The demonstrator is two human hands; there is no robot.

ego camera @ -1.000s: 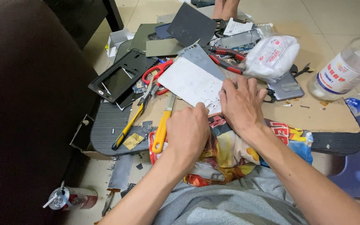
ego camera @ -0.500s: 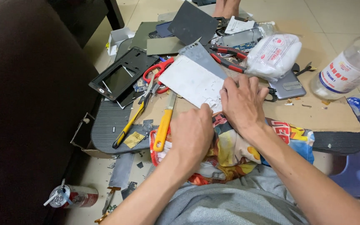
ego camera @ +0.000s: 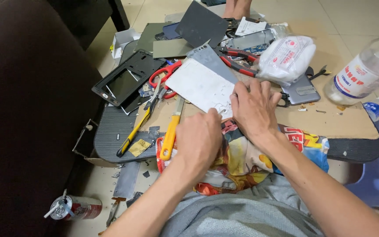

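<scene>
A white rectangular panel [ego camera: 197, 85] lies tilted on the cardboard work surface [ego camera: 330, 120]. My right hand [ego camera: 255, 109] lies on its near right corner, fingers spread and pressing on it. My left hand [ego camera: 200, 138] is curled at the panel's near edge, fingertips touching the corner beside my right hand. The back of the hand hides what those fingers grip. A yellow-handled tool [ego camera: 170, 136] lies just left of my left hand. A colourful cloth [ego camera: 242, 160] is under both wrists.
Red scissors [ego camera: 165, 77], a yellow utility knife [ego camera: 132, 131] and a black frame [ego camera: 126, 81] lie left. Red-handled pliers [ego camera: 237, 61], a white bag [ego camera: 286, 57], a grey phone back [ego camera: 301, 90] and a plastic bottle [ego camera: 365, 74] lie right. A can [ego camera: 73, 208] is on the floor. Another person's feet [ego camera: 237, 6] are opposite.
My left hand has edged slightly up and right toward the panel's corner. My right hand stays on the panel. Nothing else has moved.
</scene>
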